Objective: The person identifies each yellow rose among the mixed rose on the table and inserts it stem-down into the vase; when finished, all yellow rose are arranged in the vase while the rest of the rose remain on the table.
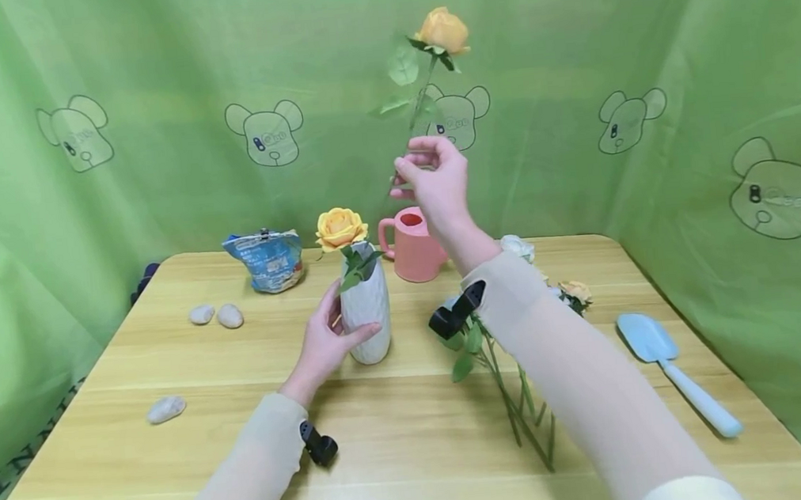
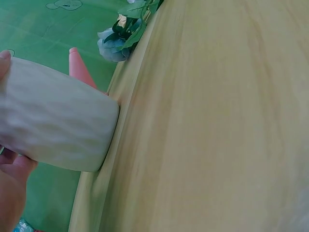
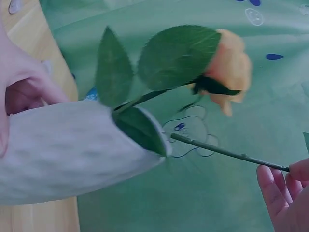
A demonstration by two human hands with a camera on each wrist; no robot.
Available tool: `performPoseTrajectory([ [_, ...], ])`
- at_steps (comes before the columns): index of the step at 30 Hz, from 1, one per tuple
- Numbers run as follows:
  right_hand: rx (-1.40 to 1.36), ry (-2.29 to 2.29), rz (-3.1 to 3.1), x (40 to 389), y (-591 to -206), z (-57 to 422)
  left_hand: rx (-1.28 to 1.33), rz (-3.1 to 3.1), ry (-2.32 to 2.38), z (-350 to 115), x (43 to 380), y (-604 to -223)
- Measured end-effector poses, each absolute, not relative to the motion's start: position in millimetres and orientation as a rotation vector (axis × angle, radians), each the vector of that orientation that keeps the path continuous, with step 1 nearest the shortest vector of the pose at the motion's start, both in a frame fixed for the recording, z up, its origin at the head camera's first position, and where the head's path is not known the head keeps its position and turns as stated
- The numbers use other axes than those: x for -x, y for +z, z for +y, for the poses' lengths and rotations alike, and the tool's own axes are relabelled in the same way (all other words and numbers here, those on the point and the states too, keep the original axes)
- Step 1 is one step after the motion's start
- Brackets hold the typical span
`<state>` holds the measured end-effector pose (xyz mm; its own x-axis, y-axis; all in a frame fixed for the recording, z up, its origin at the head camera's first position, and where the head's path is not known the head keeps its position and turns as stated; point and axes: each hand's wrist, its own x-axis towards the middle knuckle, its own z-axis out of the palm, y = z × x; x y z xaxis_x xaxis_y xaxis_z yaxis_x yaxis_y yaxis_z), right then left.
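A white textured vase (image 1: 367, 320) stands upright on the table with one yellow rose (image 1: 340, 230) in it. My left hand (image 1: 328, 337) holds the vase's side, thumb across the front and fingers at the far left side. Up and to the right, my right hand (image 1: 440, 179) pinches the stem of an orange-yellow rose (image 1: 443, 30), bloom upward. The right wrist view shows the lower end of that stem (image 3: 217, 149) beside the vase's mouth, apart from it. Leaves of the rose in the vase cover part of the opening.
Behind the vase is a pink watering can (image 1: 415, 255). A clipped blue bag (image 1: 271, 260) and several stones (image 1: 231, 316) lie left. Loose flowers (image 1: 576, 292) lie partly under my right forearm, with a light-blue trowel (image 1: 675, 369) farther right. Green curtains (image 1: 355, 63) surround the table.
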<state>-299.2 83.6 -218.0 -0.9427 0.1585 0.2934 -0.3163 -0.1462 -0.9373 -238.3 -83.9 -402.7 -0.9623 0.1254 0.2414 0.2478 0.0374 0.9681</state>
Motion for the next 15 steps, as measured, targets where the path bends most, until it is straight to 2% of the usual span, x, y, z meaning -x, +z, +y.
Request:
performPoseTrajectory([
  [15, -0.463, 1.934, -2.264, 297, -257, 72, 0.429, -2.178, -2.062, -84, 239, -404],
])
